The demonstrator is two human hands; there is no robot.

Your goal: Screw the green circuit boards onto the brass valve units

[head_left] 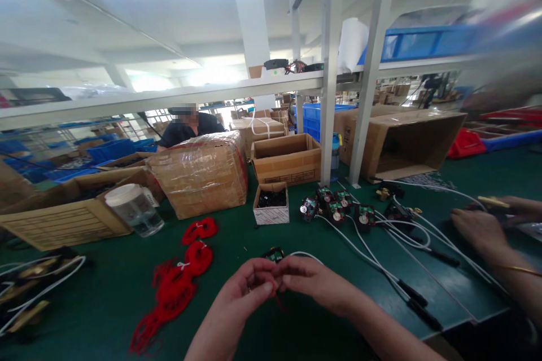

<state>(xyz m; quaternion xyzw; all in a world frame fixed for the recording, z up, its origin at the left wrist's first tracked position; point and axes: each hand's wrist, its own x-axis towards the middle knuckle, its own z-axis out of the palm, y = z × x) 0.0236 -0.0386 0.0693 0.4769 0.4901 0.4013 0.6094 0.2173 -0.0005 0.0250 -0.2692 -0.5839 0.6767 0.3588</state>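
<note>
- Left hand (245,289) and right hand (314,281) meet fingertip to fingertip, near centre, both pinched on a thin red wire (280,301)
- Small green board (274,254) just beyond the fingers
- Red wire bundles (182,279) lie left on the green table (237,231)

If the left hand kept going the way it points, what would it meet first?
Likely the right hand: the left hand points straight at it, fingertips about touching, by a small board.
</note>
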